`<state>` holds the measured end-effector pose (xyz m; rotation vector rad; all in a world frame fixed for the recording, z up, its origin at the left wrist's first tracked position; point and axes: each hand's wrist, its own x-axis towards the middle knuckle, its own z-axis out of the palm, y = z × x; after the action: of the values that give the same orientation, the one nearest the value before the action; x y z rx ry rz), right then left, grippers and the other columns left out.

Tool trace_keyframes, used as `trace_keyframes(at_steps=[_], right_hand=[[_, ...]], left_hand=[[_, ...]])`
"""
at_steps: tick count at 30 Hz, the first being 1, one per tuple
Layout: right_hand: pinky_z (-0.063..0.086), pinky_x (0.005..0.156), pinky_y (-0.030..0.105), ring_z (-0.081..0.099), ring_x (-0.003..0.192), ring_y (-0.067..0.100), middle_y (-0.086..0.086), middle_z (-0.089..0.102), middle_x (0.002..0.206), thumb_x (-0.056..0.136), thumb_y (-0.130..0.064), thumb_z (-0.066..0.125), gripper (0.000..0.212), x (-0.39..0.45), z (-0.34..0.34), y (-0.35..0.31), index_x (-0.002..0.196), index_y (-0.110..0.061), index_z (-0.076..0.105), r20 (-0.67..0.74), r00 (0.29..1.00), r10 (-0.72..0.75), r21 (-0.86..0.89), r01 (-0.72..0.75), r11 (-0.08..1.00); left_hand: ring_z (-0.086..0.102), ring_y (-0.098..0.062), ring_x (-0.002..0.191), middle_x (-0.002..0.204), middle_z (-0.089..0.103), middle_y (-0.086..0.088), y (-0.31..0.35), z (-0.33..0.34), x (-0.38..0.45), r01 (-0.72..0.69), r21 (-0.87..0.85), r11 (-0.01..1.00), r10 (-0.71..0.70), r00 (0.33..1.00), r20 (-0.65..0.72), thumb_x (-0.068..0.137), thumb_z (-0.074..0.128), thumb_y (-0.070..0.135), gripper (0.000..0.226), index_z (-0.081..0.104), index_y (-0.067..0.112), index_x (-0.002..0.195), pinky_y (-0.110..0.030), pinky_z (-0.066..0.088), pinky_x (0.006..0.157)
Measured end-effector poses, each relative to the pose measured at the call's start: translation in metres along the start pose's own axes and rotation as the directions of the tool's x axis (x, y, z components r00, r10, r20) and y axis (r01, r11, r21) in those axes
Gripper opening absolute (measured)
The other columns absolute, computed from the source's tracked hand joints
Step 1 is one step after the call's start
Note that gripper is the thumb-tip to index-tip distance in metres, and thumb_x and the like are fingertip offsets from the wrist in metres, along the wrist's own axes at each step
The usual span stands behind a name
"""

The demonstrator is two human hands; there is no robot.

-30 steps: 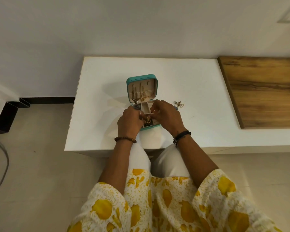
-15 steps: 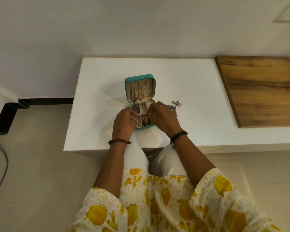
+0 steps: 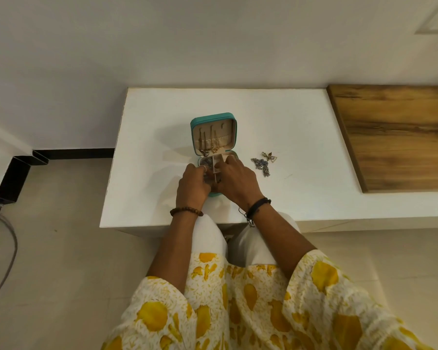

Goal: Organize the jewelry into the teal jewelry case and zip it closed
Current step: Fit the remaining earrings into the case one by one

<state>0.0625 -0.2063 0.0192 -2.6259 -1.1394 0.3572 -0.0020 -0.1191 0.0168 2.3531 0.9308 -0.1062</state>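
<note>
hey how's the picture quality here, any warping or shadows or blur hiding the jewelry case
Head view: wide-angle bending curves the white table edges; soft even light, no glare; faint shadow left of the teal jewelry case. Case interior is sharp enough, but both hands, left hand and right hand, cover its lower compartments. Loose jewelry looks small, details unclear.

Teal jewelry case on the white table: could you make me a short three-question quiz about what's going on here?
1. True or false: the teal jewelry case is zipped shut.
2. Where do loose jewelry pieces lie? A) left of the case B) right of the case C) on the wooden board
3. Fill in: both hands, left hand and right hand, work over the case's ____ half.

Key: 1 false, the lid stands open; 2 B; 3 lower.
</note>
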Motion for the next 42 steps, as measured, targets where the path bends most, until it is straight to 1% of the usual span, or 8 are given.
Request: trace_keyframes(at_steps=[10,15,17,21,26,33,37,42], right_hand=[[0.046,0.078,0.036,0.055,0.103,0.031,0.014,0.052,0.120,0.088,-0.040,0.055,0.048,0.000,0.000,-0.001,0.123,-0.008,0.049,0.018,1.000,-0.010,-0.061,0.011,0.998],[0.047,0.081,0.037,0.051,0.110,0.029,0.013,0.050,0.125,0.083,-0.050,0.059,0.059,-0.003,-0.001,0.008,0.132,-0.018,0.045,0.028,1.000,0.006,0.088,-0.009,0.996],[0.048,0.080,0.036,0.052,0.112,0.026,0.009,0.051,0.128,0.084,-0.044,0.061,0.055,-0.004,-0.004,0.013,0.132,-0.021,0.046,-0.011,1.000,0.024,0.175,-0.022,0.984],[0.048,0.075,0.032,0.059,0.097,0.021,0.006,0.061,0.110,0.091,-0.036,0.054,0.034,-0.009,-0.015,0.020,0.119,-0.018,0.057,-0.111,0.986,0.128,0.300,-0.089,0.950],[0.040,0.069,0.026,0.056,0.088,0.014,0.001,0.063,0.099,0.089,-0.024,0.057,0.018,-0.018,-0.021,0.048,0.104,-0.019,0.064,-0.163,0.935,0.316,0.442,-0.217,0.871],[0.039,0.072,0.027,0.060,0.100,0.027,0.006,0.067,0.109,0.085,-0.004,0.047,0.027,-0.025,-0.020,0.094,0.101,-0.011,0.068,-0.147,0.782,0.606,0.516,-0.462,0.721],[0.039,0.075,0.025,0.060,0.102,0.028,0.008,0.068,0.108,0.083,-0.003,0.049,0.026,-0.022,-0.014,0.109,0.096,-0.010,0.070,-0.061,0.776,0.628,0.513,-0.515,0.687],[0.043,0.072,0.027,0.062,0.094,0.025,0.007,0.069,0.099,0.078,-0.017,0.068,0.014,-0.013,-0.014,0.106,0.090,-0.010,0.069,0.011,0.808,0.589,0.510,-0.511,0.692]], left_hand=[[0.055,-0.033,0.107,0.121,0.050,-0.019,0.003,-0.001,-0.002,-0.030,0.036,0.999,0.030,0.999,-0.010,0.089,0.055,0.007,0.031,0.054,0.004,0.119,-0.033,0.044,0.091],[0.056,-0.032,0.101,0.115,0.051,-0.017,0.000,-0.002,-0.005,-0.026,0.058,0.998,0.028,0.999,-0.026,0.087,0.059,0.013,0.028,0.058,0.006,0.114,-0.035,0.048,0.081],[0.055,-0.031,0.103,0.113,0.053,-0.015,0.001,-0.002,-0.004,-0.057,0.048,0.997,0.059,0.997,-0.050,0.086,0.062,0.016,0.028,0.060,0.008,0.112,-0.036,0.049,0.080],[0.054,-0.027,0.103,0.110,0.061,-0.013,0.021,0.000,-0.006,-0.196,-0.004,0.981,0.194,0.974,-0.118,0.087,0.060,0.020,0.023,0.065,0.008,0.106,-0.033,0.049,0.080],[0.057,-0.024,0.099,0.098,0.066,-0.009,0.054,0.019,-0.004,-0.327,-0.067,0.943,0.314,0.936,-0.157,0.085,0.057,0.013,0.013,0.067,0.008,0.093,-0.038,0.052,0.081],[0.047,-0.026,0.108,0.110,0.062,-0.008,0.082,0.046,0.004,-0.369,0.172,0.913,0.391,0.913,-0.117,0.095,0.047,0.018,0.023,0.064,0.011,0.109,-0.037,0.041,0.083],[0.045,-0.026,0.112,0.113,0.061,-0.007,0.084,0.056,0.011,-0.338,0.261,0.904,0.368,0.927,-0.075,0.095,0.046,0.015,0.024,0.064,0.013,0.110,-0.037,0.037,0.087],[0.043,-0.026,0.113,0.112,0.061,-0.007,0.085,0.060,0.016,-0.363,0.264,0.894,0.386,0.922,-0.037,0.092,0.049,0.013,0.022,0.064,0.013,0.109,-0.037,0.035,0.088]])
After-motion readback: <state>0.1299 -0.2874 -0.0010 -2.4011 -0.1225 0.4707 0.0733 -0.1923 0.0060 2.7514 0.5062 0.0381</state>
